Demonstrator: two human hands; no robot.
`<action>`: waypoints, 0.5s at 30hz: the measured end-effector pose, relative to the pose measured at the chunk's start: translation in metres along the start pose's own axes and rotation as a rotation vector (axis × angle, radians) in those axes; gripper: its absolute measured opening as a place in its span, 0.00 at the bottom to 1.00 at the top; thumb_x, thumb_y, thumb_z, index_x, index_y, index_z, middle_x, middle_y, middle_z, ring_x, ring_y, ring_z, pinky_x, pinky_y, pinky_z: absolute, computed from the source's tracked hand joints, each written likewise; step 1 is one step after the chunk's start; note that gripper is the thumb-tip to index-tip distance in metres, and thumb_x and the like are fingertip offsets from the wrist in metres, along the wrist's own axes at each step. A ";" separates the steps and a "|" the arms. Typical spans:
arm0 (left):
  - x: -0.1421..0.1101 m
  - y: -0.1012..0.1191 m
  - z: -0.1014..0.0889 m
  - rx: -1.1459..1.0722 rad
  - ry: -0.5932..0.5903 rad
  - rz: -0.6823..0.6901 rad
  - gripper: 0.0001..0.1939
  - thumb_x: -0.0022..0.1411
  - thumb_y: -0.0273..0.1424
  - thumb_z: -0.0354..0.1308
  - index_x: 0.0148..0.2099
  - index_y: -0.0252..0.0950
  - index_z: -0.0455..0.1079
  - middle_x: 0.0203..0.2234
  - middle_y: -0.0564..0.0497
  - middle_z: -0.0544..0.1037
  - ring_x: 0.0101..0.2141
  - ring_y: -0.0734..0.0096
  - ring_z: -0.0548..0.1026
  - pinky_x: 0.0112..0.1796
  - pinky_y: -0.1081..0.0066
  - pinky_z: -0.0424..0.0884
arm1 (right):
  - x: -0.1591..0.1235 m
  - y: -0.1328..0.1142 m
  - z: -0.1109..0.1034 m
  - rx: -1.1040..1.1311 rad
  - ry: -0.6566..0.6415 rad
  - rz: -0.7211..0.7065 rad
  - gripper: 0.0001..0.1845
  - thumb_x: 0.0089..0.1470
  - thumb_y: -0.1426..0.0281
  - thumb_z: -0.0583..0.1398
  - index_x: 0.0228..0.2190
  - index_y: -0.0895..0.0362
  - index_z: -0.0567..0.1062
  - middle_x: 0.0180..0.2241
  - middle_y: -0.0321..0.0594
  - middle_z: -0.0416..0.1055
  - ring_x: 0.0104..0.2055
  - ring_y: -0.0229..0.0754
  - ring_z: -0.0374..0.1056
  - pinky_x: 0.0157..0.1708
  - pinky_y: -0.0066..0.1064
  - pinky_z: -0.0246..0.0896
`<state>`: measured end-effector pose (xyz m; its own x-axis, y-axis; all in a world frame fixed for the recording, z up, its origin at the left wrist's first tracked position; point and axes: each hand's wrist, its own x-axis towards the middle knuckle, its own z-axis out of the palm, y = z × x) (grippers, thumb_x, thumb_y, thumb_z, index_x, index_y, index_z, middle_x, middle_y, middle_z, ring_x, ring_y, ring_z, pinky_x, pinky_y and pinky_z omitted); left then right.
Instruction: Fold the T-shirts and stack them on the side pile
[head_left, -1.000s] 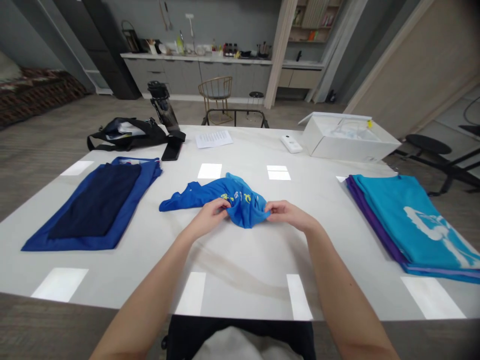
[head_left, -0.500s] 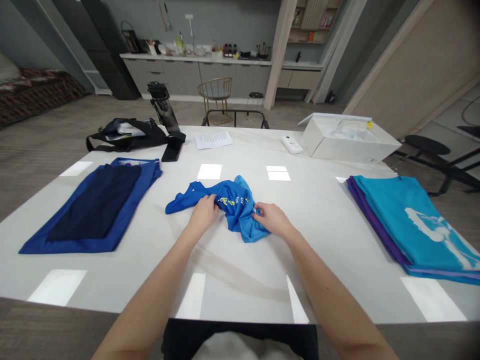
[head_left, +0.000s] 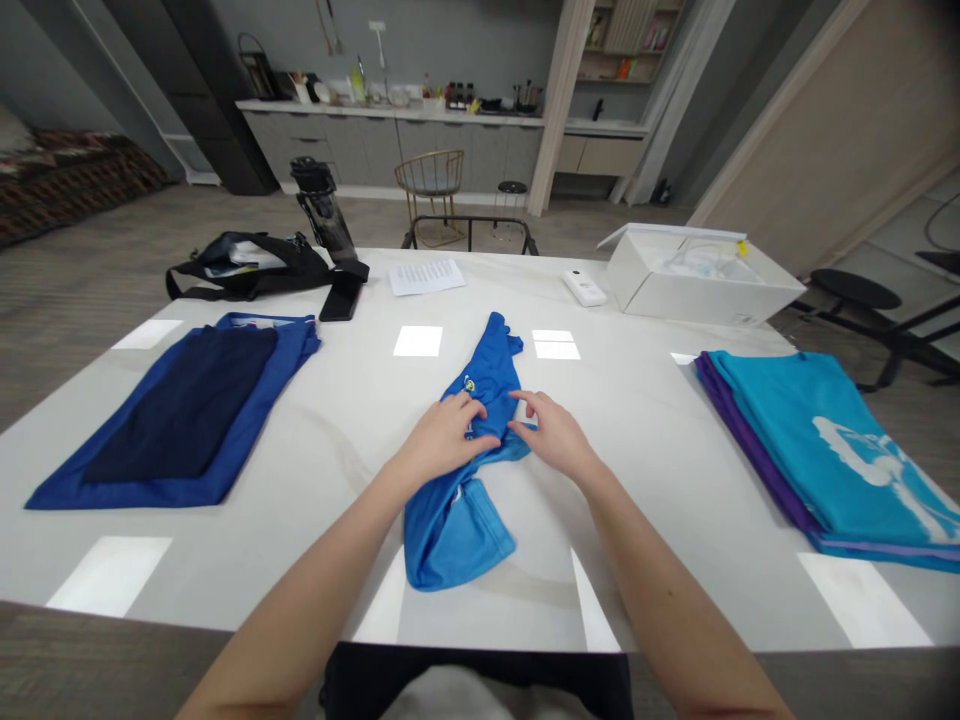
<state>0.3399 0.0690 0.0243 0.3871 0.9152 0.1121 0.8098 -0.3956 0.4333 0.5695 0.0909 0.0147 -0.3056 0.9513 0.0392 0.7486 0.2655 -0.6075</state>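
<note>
A crumpled blue shirt (head_left: 450,545) with lighter blue parts and a small yellow mark lies lengthwise in front of me, one end pointing away and a sleeve-like end toward me. My left hand (head_left: 448,437) rests over its middle, thumb and fingers apart, covering part of the print. At the shirt's right edge, my right hand (head_left: 555,437) is open, with thumb and forefinger spread beside the cloth and nothing gripped between them.
Folded blue and navy clothes (head_left: 180,400) lie on the left of the white table (head_left: 637,480); a turquoise and purple pile (head_left: 795,430) lies right. Farther back are a black bag (head_left: 255,265), bottle (head_left: 324,210), phone (head_left: 343,300), paper (head_left: 427,278), white device (head_left: 584,289) and open box (head_left: 697,285).
The shirt has turned from lying crosswise to lying lengthwise and is spread longer. Both hands have let go of the cloth; the left has shifted right, closer to the right hand.
</note>
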 end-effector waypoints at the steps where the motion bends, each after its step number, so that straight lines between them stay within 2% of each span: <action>1: -0.009 0.005 0.001 0.064 -0.059 0.010 0.24 0.60 0.48 0.66 0.52 0.39 0.72 0.49 0.45 0.75 0.49 0.54 0.74 0.50 0.59 0.69 | 0.003 0.005 0.002 -0.056 -0.001 -0.007 0.27 0.59 0.65 0.66 0.59 0.51 0.73 0.41 0.41 0.71 0.39 0.41 0.68 0.42 0.31 0.60; 2: -0.016 0.010 0.003 0.125 -0.116 0.003 0.23 0.59 0.45 0.68 0.51 0.38 0.72 0.48 0.44 0.76 0.49 0.53 0.74 0.48 0.58 0.69 | 0.005 0.009 0.005 -0.088 -0.024 -0.017 0.26 0.59 0.64 0.67 0.58 0.51 0.74 0.42 0.42 0.70 0.40 0.41 0.68 0.42 0.30 0.59; 4: -0.022 0.013 0.004 0.203 -0.191 -0.038 0.14 0.63 0.37 0.65 0.48 0.37 0.73 0.46 0.43 0.77 0.48 0.52 0.75 0.46 0.58 0.69 | 0.007 0.014 0.011 -0.117 -0.064 -0.031 0.17 0.60 0.63 0.66 0.50 0.53 0.77 0.40 0.40 0.71 0.39 0.40 0.68 0.40 0.30 0.58; 6: -0.019 0.008 0.003 0.137 -0.189 -0.079 0.06 0.68 0.32 0.59 0.46 0.37 0.73 0.45 0.45 0.79 0.46 0.55 0.77 0.45 0.61 0.69 | 0.009 0.016 0.012 -0.109 -0.090 -0.024 0.08 0.61 0.65 0.65 0.41 0.54 0.77 0.34 0.37 0.71 0.36 0.39 0.67 0.36 0.29 0.55; 7: -0.016 0.001 0.002 0.050 -0.166 -0.090 0.06 0.70 0.32 0.57 0.46 0.38 0.74 0.44 0.47 0.79 0.46 0.57 0.77 0.45 0.63 0.69 | 0.009 0.017 0.011 -0.081 -0.104 -0.012 0.06 0.61 0.67 0.64 0.40 0.54 0.76 0.31 0.35 0.71 0.34 0.38 0.67 0.35 0.29 0.54; 9: -0.010 -0.016 -0.003 -0.181 -0.094 -0.125 0.09 0.70 0.34 0.55 0.46 0.39 0.75 0.44 0.50 0.81 0.46 0.61 0.78 0.46 0.66 0.70 | 0.010 0.021 0.006 0.020 -0.127 0.013 0.07 0.61 0.69 0.63 0.42 0.54 0.74 0.26 0.31 0.69 0.30 0.37 0.65 0.32 0.29 0.53; 11: -0.006 -0.035 -0.011 -0.366 -0.022 -0.183 0.10 0.70 0.33 0.55 0.45 0.39 0.76 0.41 0.51 0.81 0.44 0.64 0.79 0.46 0.69 0.70 | 0.010 0.025 -0.002 0.174 -0.117 0.033 0.09 0.61 0.66 0.63 0.42 0.54 0.72 0.24 0.30 0.67 0.28 0.37 0.63 0.30 0.28 0.52; 13: -0.007 -0.047 -0.020 -0.425 0.035 -0.244 0.10 0.68 0.33 0.54 0.43 0.38 0.77 0.39 0.52 0.82 0.41 0.65 0.79 0.45 0.70 0.70 | 0.008 0.026 -0.012 0.365 -0.088 0.039 0.14 0.60 0.59 0.64 0.39 0.55 0.71 0.23 0.30 0.65 0.26 0.36 0.60 0.27 0.28 0.49; 15: -0.009 -0.047 -0.027 -0.399 0.046 -0.252 0.11 0.68 0.36 0.55 0.43 0.38 0.77 0.36 0.52 0.81 0.38 0.66 0.78 0.41 0.69 0.70 | 0.006 0.021 -0.021 0.576 -0.063 0.056 0.21 0.57 0.53 0.66 0.38 0.56 0.70 0.23 0.30 0.62 0.25 0.35 0.56 0.25 0.27 0.46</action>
<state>0.2860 0.0811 0.0267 0.1732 0.9849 -0.0050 0.6397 -0.1086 0.7609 0.5957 0.1051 0.0189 -0.3227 0.9456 -0.0417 0.3291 0.0708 -0.9416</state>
